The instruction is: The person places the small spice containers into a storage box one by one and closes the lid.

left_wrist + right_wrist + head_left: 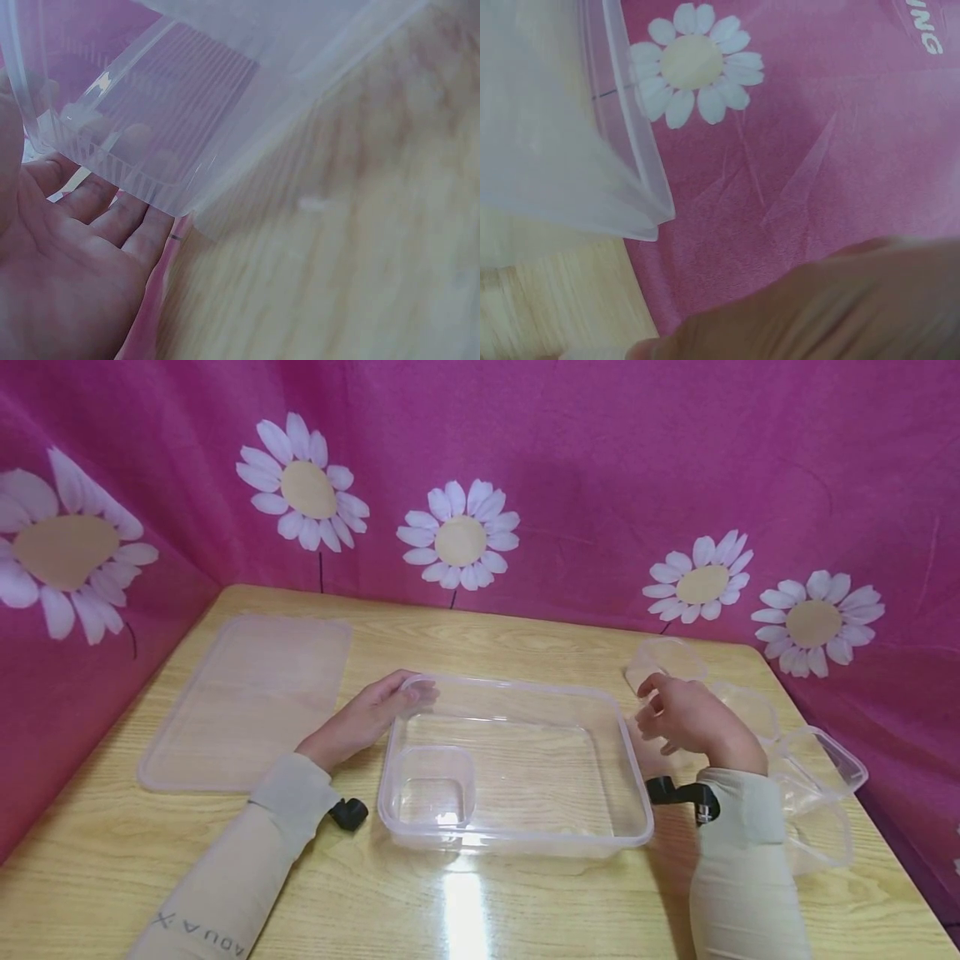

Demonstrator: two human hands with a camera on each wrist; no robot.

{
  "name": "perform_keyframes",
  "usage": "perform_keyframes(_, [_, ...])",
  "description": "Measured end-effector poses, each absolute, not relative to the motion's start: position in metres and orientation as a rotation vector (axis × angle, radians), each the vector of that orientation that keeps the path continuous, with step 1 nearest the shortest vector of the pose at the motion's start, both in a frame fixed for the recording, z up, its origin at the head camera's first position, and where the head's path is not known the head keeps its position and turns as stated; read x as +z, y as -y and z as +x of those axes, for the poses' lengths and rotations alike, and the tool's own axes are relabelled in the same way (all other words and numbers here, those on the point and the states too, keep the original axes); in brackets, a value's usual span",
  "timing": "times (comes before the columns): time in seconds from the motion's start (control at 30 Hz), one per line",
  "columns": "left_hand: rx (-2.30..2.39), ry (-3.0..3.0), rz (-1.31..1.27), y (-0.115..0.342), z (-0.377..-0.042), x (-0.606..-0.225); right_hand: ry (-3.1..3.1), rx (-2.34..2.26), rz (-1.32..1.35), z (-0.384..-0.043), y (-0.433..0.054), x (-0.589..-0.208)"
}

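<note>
A large clear plastic food container (525, 838) stands without its lid in the middle of the table. Inside it, at the near left corner, sits a small clear container (435, 781). My left hand (363, 720) holds the large one at its far left corner, thumb by the rim and fingers behind the wall; the left wrist view shows those fingers (97, 196) against the ribbed corner. Beyond the right side, my right hand (684, 717) hovers with loosely bent fingers and holds nothing, close to a small clear container (670, 647) at the back.
A large translucent lid (247, 702) lies flat on the table at the left. Several more small clear containers, one of them tilted (825, 764), cluster near the right edge of the wooden table (525, 910). Pink flowered cloth (585, 485) hangs behind and on both sides.
</note>
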State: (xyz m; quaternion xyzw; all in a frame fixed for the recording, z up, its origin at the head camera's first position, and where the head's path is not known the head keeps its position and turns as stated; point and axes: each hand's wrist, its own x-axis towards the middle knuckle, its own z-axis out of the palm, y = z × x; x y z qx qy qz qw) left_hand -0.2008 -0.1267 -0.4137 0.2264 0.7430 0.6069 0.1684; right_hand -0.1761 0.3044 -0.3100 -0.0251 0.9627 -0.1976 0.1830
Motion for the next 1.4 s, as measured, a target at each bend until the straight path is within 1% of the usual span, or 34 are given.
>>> perform_keyframes(0.33, [1.725,-2.122,0.626,0.128,-0.200,-0.415,-2.923,-0.454,-0.194,-0.172,-0.307,-0.303])
perform_keyframes(0.63, [1.723,-2.126,0.626,0.129,-0.200,-0.415,-3.101,-0.426,-0.222,-0.165,-0.301,-0.295])
perform_keyframes(0.97, [1.738,-2.114,0.643,0.128,-0.200,-0.413,-3.134,-0.506,-0.316,-0.153,-0.285,-0.284])
perform_keyframes(1.4, [1.746,-2.100,0.644,0.128,-0.200,-0.410,-3.237,-0.438,-0.524,-0.135,-0.256,-0.272])
